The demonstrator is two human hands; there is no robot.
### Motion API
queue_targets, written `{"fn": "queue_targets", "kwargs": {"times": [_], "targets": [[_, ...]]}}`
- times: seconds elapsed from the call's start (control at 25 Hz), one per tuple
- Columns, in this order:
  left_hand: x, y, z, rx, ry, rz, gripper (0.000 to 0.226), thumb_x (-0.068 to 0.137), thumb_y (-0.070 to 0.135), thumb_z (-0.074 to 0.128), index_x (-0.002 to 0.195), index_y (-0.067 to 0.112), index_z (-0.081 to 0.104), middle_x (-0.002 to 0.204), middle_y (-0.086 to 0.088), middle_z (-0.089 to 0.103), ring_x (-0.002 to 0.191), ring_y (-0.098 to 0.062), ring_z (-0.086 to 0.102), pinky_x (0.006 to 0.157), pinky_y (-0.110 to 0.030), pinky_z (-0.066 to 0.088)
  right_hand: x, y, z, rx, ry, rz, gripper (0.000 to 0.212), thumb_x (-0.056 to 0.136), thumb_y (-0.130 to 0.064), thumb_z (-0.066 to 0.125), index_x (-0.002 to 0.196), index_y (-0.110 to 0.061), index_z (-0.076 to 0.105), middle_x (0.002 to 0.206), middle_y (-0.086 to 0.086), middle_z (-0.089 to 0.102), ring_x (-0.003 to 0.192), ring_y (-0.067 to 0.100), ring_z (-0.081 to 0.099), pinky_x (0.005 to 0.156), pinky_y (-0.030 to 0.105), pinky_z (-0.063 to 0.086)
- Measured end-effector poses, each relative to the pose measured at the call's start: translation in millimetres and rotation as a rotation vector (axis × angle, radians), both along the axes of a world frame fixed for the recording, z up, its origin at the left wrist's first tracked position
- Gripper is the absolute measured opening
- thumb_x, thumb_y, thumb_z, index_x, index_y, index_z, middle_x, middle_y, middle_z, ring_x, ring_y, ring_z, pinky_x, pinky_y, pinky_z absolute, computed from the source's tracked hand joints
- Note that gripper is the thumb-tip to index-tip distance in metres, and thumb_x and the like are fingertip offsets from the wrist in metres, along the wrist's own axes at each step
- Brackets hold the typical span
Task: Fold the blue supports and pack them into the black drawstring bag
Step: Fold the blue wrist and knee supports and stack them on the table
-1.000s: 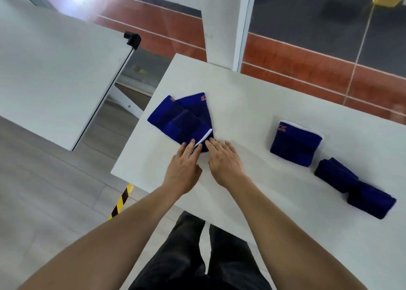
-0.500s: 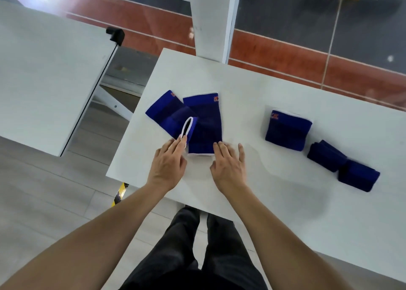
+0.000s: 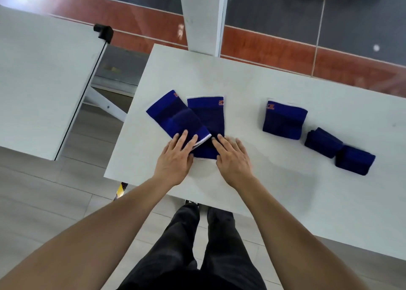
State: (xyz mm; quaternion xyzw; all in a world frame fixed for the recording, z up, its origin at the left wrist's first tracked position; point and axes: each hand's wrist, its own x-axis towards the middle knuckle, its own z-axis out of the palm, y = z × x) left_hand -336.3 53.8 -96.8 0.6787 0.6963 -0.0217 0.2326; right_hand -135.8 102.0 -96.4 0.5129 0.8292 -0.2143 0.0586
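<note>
Two unfolded blue supports lie overlapping at the left of the white table (image 3: pixel 274 193). The left support (image 3: pixel 169 116) slants across the upright right support (image 3: pixel 208 118). My left hand (image 3: pixel 175 158) rests flat with its fingers on the near white-trimmed end of the slanted support. My right hand (image 3: pixel 232 158) lies flat, fingertips on the near end of the upright support. Further right sit a half-folded support (image 3: pixel 283 120) and two tightly folded supports (image 3: pixel 321 142) (image 3: pixel 353 160). No black drawstring bag is in view.
A second white table (image 3: pixel 44 87) stands to the left across a gap, with a black clamp (image 3: pixel 103 31) at its corner. A white pillar (image 3: pixel 202 17) rises behind the work table. My legs in dark trousers are below the near edge.
The two supports were spread apart from one bundle and laid flat. My left hand pressed the looped end of the slanted support down; my right fingertips moved onto the upright one.
</note>
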Motion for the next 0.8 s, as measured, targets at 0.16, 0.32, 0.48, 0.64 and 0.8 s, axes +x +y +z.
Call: {"fn": "queue_targets", "kwargs": {"times": [0.16,0.32,0.48,0.64,0.8], "targets": [[-29,0,1,-0.030,0.110,0.132,0.066,0.101,0.025,0.044,0.161,0.025,0.014,0.169,-0.006,0.011,0.154,-0.035,0.012,0.121,-0.049,0.026,-1,-15,5,0.044,-0.068,-0.102,0.056,0.102,-0.027,0.043,0.156,-0.019,0.031,0.152,0.006,0.043,0.141,0.026,0.037,0.125,0.047,0.008],[-46,5,8,-0.046,0.159,0.174,0.065,0.099,0.028,0.046,0.159,0.021,0.022,0.166,-0.011,0.019,0.151,-0.037,0.019,0.118,-0.049,0.026,-23,-28,12,0.035,-0.082,-0.148,0.050,0.102,-0.027,0.043,0.148,-0.009,0.041,0.129,0.010,0.055,0.115,0.030,0.050,0.109,0.044,0.030],[-10,1,22,0.111,0.076,0.040,0.059,0.092,0.017,0.047,0.151,0.012,0.040,0.156,-0.013,0.039,0.139,-0.037,0.039,0.114,-0.048,0.035,-17,-15,16,0.097,-0.008,-0.200,0.046,0.096,-0.021,0.053,0.141,-0.012,0.050,0.130,0.008,0.057,0.116,0.029,0.052,0.102,0.044,0.039],[48,-22,17,0.057,0.032,-0.259,0.056,0.095,0.030,0.034,0.148,0.014,0.045,0.148,-0.009,0.049,0.132,-0.030,0.048,0.113,-0.042,0.037,16,-11,10,0.067,0.000,-0.375,0.043,0.096,-0.021,0.054,0.138,-0.015,0.051,0.138,0.006,0.054,0.125,0.029,0.049,0.105,0.042,0.038],[45,-3,9,0.011,0.137,-0.075,0.058,0.102,0.040,0.026,0.154,0.017,0.035,0.161,-0.009,0.035,0.148,-0.035,0.030,0.122,-0.048,0.022,24,-32,6,0.068,0.024,-0.286,0.045,0.095,-0.023,0.053,0.140,-0.016,0.053,0.141,0.004,0.056,0.123,0.027,0.052,0.106,0.042,0.037]]}}
